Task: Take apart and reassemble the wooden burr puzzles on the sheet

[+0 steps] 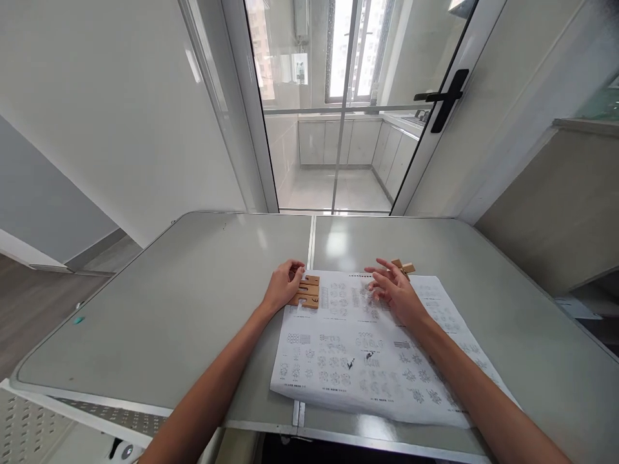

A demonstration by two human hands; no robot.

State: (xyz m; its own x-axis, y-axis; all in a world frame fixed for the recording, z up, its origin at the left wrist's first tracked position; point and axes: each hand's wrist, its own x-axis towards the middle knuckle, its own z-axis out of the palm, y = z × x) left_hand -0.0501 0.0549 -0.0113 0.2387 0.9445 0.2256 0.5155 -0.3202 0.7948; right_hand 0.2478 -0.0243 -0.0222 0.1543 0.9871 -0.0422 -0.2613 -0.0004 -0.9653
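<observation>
Three notched wooden puzzle pieces [309, 291] lie stacked edge to edge at the left side of a printed paper sheet [333, 328]. My left hand [282, 285] is curled against their left ends, thumb and fingers closed on them, hiding part of the wood. Above the sheet, my right hand [394, 291] has its fingers spread and holds nothing that I can see. Just behind its fingers, near the sheet's top edge, are more wooden pieces [405, 266], crossed over each other and partly covered by the hand. Small diagrams in rows fill the sheet.
The grey folding table [193, 309] has a seam down the middle and a metal-trimmed edge. A small teal bit [78, 319] lies near its left edge. Behind stands a glass door with a black handle [447, 100]; a white wall [120, 109] rises at left.
</observation>
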